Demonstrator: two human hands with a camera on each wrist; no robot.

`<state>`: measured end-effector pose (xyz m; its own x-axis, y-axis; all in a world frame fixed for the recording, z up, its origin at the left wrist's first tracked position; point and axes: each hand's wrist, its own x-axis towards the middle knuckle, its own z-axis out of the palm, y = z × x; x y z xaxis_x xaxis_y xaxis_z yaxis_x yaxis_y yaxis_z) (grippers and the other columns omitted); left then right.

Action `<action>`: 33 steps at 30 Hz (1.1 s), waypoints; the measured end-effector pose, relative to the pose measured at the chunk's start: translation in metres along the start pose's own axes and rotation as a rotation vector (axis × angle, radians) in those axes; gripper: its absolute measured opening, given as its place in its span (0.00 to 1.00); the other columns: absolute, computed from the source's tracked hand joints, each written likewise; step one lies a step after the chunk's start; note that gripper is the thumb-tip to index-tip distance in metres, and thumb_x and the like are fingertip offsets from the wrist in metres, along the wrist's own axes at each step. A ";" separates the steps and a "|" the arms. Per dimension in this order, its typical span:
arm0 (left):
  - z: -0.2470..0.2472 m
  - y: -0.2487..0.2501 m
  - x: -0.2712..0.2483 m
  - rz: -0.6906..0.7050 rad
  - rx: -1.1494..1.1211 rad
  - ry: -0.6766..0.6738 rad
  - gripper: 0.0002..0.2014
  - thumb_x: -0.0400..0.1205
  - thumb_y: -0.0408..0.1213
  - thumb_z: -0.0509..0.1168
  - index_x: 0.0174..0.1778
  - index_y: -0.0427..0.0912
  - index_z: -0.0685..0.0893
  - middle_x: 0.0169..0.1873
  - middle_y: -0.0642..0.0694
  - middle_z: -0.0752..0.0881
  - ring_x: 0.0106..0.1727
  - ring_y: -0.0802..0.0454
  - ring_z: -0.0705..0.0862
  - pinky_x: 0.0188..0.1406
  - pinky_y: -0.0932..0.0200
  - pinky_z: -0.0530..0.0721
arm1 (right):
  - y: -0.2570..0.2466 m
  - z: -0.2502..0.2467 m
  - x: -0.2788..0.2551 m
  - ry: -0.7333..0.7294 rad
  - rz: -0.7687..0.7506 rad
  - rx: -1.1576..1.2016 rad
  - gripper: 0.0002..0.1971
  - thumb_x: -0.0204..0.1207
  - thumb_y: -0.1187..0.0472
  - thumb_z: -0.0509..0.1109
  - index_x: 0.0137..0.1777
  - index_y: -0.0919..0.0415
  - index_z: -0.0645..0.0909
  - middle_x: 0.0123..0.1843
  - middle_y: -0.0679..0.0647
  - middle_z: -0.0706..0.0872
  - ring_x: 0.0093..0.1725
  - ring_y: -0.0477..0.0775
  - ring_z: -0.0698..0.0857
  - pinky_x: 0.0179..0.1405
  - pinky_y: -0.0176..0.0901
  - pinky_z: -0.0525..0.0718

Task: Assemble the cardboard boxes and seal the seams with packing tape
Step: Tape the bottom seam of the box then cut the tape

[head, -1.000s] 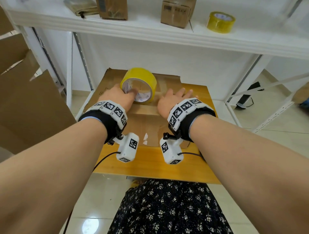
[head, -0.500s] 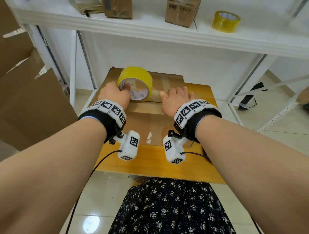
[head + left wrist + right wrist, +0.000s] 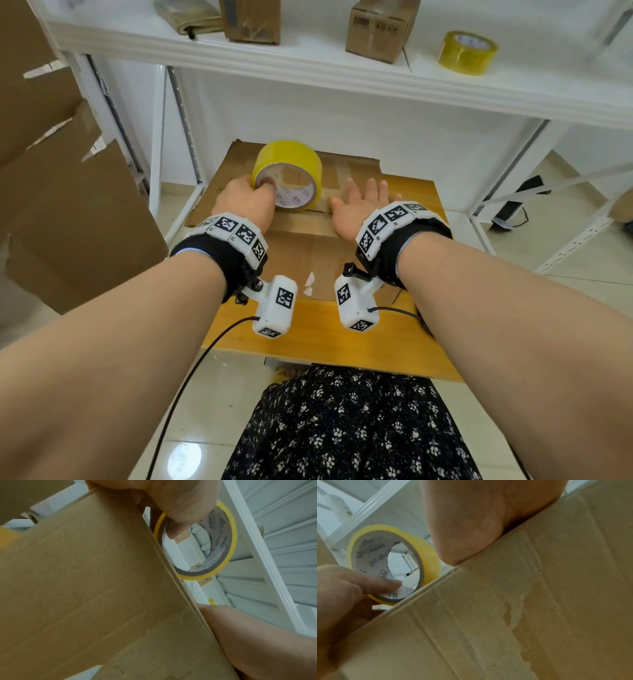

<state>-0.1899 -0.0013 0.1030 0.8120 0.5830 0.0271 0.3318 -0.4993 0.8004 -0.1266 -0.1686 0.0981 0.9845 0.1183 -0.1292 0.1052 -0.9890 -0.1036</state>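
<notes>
A brown cardboard box [image 3: 308, 236] stands on a small wooden table [image 3: 322, 329], its top flaps folded down. A yellow roll of packing tape [image 3: 287, 171] stands on edge on the box top. My left hand [image 3: 245, 202] grips the roll, thumb hooked inside its core; the left wrist view shows the roll [image 3: 221, 545] with my thumb [image 3: 173, 528] in it above the box wall [image 3: 85, 588]. My right hand [image 3: 359, 205] lies flat on the top flap just right of the roll, fingers straight. The right wrist view shows the tape [image 3: 392, 563] and the box side [image 3: 505, 615].
A white shelf [image 3: 342, 75] runs above, carrying two small cardboard boxes [image 3: 380, 27] and a second yellow tape roll [image 3: 467, 51]. Flattened cardboard sheets [image 3: 61, 205] lean at the left. White rack legs [image 3: 507, 192] stand at the right. Tiled floor lies below.
The tape roll and my left hand have shifted slightly left along the box top. My right hand stays flat on the flap, fingers now a little more spread.
</notes>
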 end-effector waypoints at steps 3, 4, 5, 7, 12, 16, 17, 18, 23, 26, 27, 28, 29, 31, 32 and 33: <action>-0.001 0.002 -0.002 0.008 0.054 -0.017 0.16 0.83 0.52 0.57 0.55 0.45 0.81 0.45 0.42 0.82 0.49 0.39 0.80 0.47 0.52 0.76 | -0.001 0.001 0.001 -0.001 0.008 0.002 0.32 0.84 0.40 0.43 0.87 0.45 0.46 0.89 0.57 0.42 0.87 0.61 0.38 0.81 0.69 0.34; 0.000 0.001 -0.003 0.009 0.064 -0.019 0.17 0.83 0.54 0.58 0.58 0.46 0.80 0.47 0.43 0.81 0.50 0.39 0.80 0.48 0.53 0.76 | -0.001 0.000 0.000 0.000 0.012 0.006 0.31 0.84 0.40 0.43 0.87 0.45 0.47 0.89 0.57 0.42 0.87 0.61 0.38 0.81 0.69 0.34; 0.000 0.001 -0.004 0.010 0.060 -0.017 0.18 0.82 0.55 0.59 0.60 0.47 0.80 0.48 0.44 0.81 0.52 0.40 0.80 0.49 0.53 0.75 | -0.001 -0.001 -0.001 0.002 0.015 0.013 0.31 0.85 0.41 0.43 0.87 0.45 0.48 0.89 0.57 0.43 0.87 0.61 0.38 0.81 0.69 0.34; 0.001 -0.001 -0.005 0.017 0.040 0.000 0.20 0.81 0.57 0.61 0.61 0.48 0.80 0.51 0.45 0.83 0.53 0.40 0.81 0.49 0.53 0.75 | -0.002 -0.003 -0.001 -0.004 0.022 0.027 0.30 0.85 0.42 0.43 0.87 0.45 0.49 0.89 0.57 0.44 0.87 0.61 0.39 0.81 0.69 0.35; 0.002 -0.003 -0.002 0.035 0.100 0.021 0.20 0.81 0.59 0.60 0.57 0.47 0.82 0.50 0.42 0.85 0.52 0.39 0.83 0.49 0.52 0.80 | -0.024 -0.003 0.000 -0.022 0.115 0.013 0.30 0.85 0.44 0.45 0.87 0.50 0.50 0.88 0.63 0.44 0.86 0.66 0.38 0.82 0.70 0.38; 0.003 -0.003 -0.001 0.039 0.125 0.023 0.18 0.80 0.59 0.60 0.51 0.49 0.81 0.40 0.45 0.82 0.46 0.40 0.81 0.42 0.55 0.74 | -0.036 -0.002 0.004 0.020 0.006 0.019 0.27 0.87 0.55 0.51 0.86 0.56 0.56 0.88 0.61 0.49 0.87 0.61 0.42 0.84 0.58 0.41; 0.003 -0.002 0.000 0.036 0.123 0.026 0.18 0.80 0.59 0.60 0.53 0.49 0.81 0.41 0.46 0.82 0.47 0.41 0.81 0.43 0.55 0.74 | -0.036 -0.001 0.006 0.030 -0.026 0.032 0.26 0.86 0.57 0.52 0.85 0.56 0.58 0.88 0.60 0.52 0.87 0.60 0.44 0.85 0.57 0.42; 0.004 -0.001 0.000 0.035 0.125 0.025 0.18 0.79 0.60 0.61 0.54 0.51 0.81 0.42 0.47 0.81 0.47 0.41 0.80 0.44 0.55 0.74 | -0.036 0.000 0.007 0.041 -0.046 0.040 0.26 0.85 0.58 0.53 0.84 0.55 0.59 0.87 0.59 0.54 0.87 0.60 0.44 0.85 0.57 0.42; 0.010 0.006 0.001 0.018 0.160 0.035 0.21 0.74 0.69 0.61 0.48 0.55 0.72 0.40 0.49 0.78 0.43 0.42 0.78 0.43 0.53 0.76 | -0.030 0.005 0.004 0.081 -0.080 0.039 0.26 0.83 0.59 0.54 0.82 0.53 0.60 0.87 0.57 0.54 0.87 0.59 0.45 0.84 0.58 0.42; 0.011 0.003 0.003 0.022 0.156 0.060 0.19 0.77 0.66 0.60 0.49 0.53 0.75 0.41 0.47 0.80 0.43 0.41 0.79 0.44 0.53 0.76 | -0.028 0.006 0.006 0.058 -0.085 0.056 0.28 0.85 0.57 0.51 0.85 0.52 0.55 0.88 0.56 0.51 0.87 0.59 0.43 0.84 0.58 0.39; 0.011 0.002 0.004 0.026 0.146 0.062 0.19 0.77 0.64 0.60 0.48 0.52 0.77 0.39 0.47 0.81 0.43 0.41 0.80 0.43 0.53 0.76 | -0.029 0.006 0.006 0.050 -0.081 0.057 0.28 0.85 0.55 0.49 0.86 0.51 0.53 0.88 0.56 0.49 0.87 0.59 0.42 0.84 0.59 0.38; 0.010 0.000 0.005 0.030 0.130 0.062 0.18 0.78 0.63 0.60 0.45 0.51 0.78 0.37 0.47 0.81 0.41 0.41 0.80 0.41 0.54 0.76 | -0.030 0.006 0.006 0.041 -0.076 0.055 0.28 0.86 0.55 0.48 0.86 0.51 0.51 0.88 0.56 0.48 0.87 0.59 0.41 0.84 0.59 0.37; 0.009 -0.002 0.006 0.034 0.106 0.065 0.17 0.78 0.62 0.60 0.41 0.50 0.79 0.34 0.47 0.81 0.40 0.40 0.81 0.39 0.55 0.76 | -0.030 0.007 0.006 0.034 -0.071 0.050 0.29 0.86 0.54 0.48 0.87 0.50 0.50 0.89 0.56 0.47 0.87 0.59 0.40 0.84 0.60 0.36; 0.006 -0.005 0.007 0.022 0.034 0.078 0.17 0.77 0.58 0.62 0.33 0.47 0.79 0.28 0.48 0.79 0.36 0.40 0.80 0.36 0.56 0.75 | -0.031 0.007 0.005 0.030 -0.063 0.043 0.29 0.86 0.53 0.48 0.87 0.50 0.49 0.89 0.56 0.46 0.87 0.59 0.39 0.84 0.61 0.35; 0.004 -0.007 0.007 -0.001 -0.019 0.089 0.17 0.77 0.56 0.63 0.30 0.47 0.77 0.27 0.48 0.78 0.34 0.41 0.79 0.34 0.57 0.74 | -0.031 0.007 0.004 0.034 -0.064 0.044 0.29 0.86 0.52 0.48 0.87 0.49 0.49 0.89 0.56 0.46 0.87 0.59 0.39 0.84 0.62 0.35; 0.002 -0.008 0.007 -0.030 -0.074 0.100 0.17 0.77 0.53 0.64 0.28 0.46 0.76 0.25 0.48 0.77 0.32 0.42 0.78 0.33 0.58 0.73 | -0.031 0.007 0.003 0.038 -0.064 0.046 0.29 0.87 0.51 0.47 0.87 0.49 0.49 0.89 0.56 0.46 0.87 0.59 0.39 0.84 0.62 0.35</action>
<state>-0.1858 0.0055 0.0951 0.7487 0.6603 0.0589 0.3161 -0.4337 0.8438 -0.1276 -0.1369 0.0942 0.9806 0.1772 -0.0835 0.1628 -0.9743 -0.1555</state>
